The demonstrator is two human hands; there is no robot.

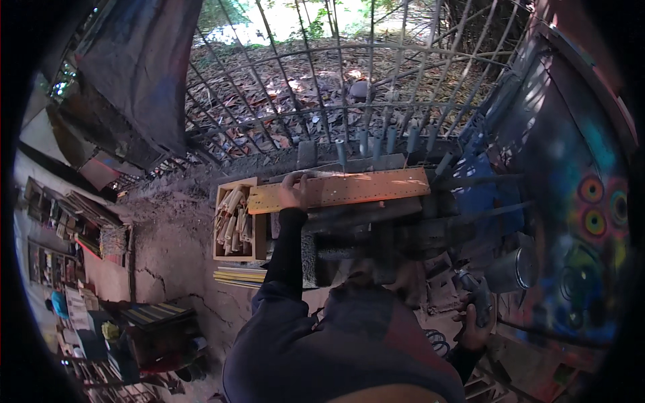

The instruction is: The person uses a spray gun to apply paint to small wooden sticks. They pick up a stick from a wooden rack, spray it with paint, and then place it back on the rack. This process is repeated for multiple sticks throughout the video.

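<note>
My left hand (293,191) is closed on a long orange board (366,188), near its yellowish left end, with the fingers over its far edge. Small dark dots run along the board's edges. It lies across a dark bench in front of me. Low at the right, well apart from the board, my right hand (476,329) is wrapped around a dark grey hand tool (480,303) that looks like a spray gun. Its front end points away from me, and the exact kind is hard to make out in the shadow.
Beside the board's left end stands a wooden box (261,235) of pale rolled sticks. Thin yellow-edged strips (240,276) lie just below. Several grey cylinders (377,144) stand behind the board, before a barred fence (349,107). A metal bucket (514,270) and a paint-splashed panel (571,201) are at the right.
</note>
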